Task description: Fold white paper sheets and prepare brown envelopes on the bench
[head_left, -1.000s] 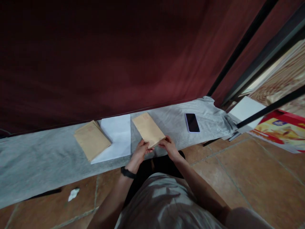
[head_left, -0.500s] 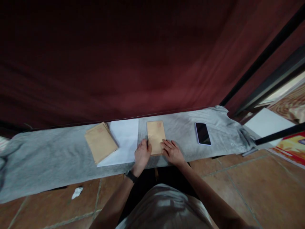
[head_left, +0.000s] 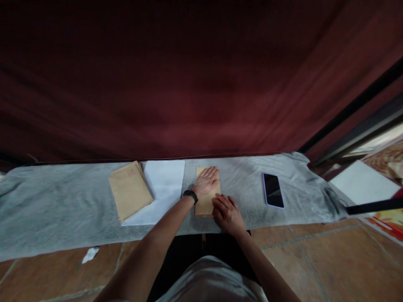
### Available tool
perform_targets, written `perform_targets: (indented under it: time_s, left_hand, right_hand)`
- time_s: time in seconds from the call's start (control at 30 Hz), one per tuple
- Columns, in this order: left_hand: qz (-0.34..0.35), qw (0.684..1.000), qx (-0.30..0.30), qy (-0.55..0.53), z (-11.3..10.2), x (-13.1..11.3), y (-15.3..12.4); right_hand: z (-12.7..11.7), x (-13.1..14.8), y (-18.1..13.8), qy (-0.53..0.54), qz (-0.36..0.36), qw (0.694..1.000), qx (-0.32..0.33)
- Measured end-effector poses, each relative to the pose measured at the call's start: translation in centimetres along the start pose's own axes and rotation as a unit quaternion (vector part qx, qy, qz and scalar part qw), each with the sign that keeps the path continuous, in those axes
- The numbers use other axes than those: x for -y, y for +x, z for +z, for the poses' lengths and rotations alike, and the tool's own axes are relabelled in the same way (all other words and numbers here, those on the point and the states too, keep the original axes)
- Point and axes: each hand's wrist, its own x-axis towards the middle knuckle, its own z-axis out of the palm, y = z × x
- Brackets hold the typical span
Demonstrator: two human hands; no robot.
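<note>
A stack of brown paper envelopes [head_left: 205,206] lies lengthwise in front of me on the grey cloth. Flat across its upper part rests my left hand [head_left: 206,181], fingers stretched out, with a black band on the wrist. My right hand [head_left: 227,212] touches the stack's lower right edge, its fingers extended and partly over the paper. To the left, another pile of brown envelopes [head_left: 129,191] sits askew, overlapping white paper sheets [head_left: 165,184].
A phone with a pale purple case [head_left: 273,190] lies on the grey cloth [head_left: 69,201] at right. Behind the narrow surface hangs a dark red curtain [head_left: 201,105]. Black bars and a white board [head_left: 365,182] stand at far right. A crumpled white scrap [head_left: 90,254] is on the tiled floor.
My left hand has moved from the stack's left edge up onto its top, now lying flat. The right hand stays at the right edge. The view has shifted slightly.
</note>
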Motion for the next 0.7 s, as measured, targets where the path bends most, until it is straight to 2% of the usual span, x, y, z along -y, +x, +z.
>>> perform_targets:
  time_s: [0.2,0.47,0.7]
  left_hand:
    - [0.036,0.999,0.029,-0.013,-0.5,-2.0,-3.4]
    - [0.061,0.997,0.038,-0.026,-1.0,-4.7,-7.8]
    - [0.079,0.993,0.062,-0.066,-2.8,-6.0,-11.0]
  right_hand:
    - [-0.1,-0.3,0.0,0.027,0.0,1.0,-0.004]
    - [0.4,-1.0,-0.2,0.049,0.008,0.998,-0.026]
    - [0.5,-1.1,-0.2,0.053,0.022,0.998,-0.022]
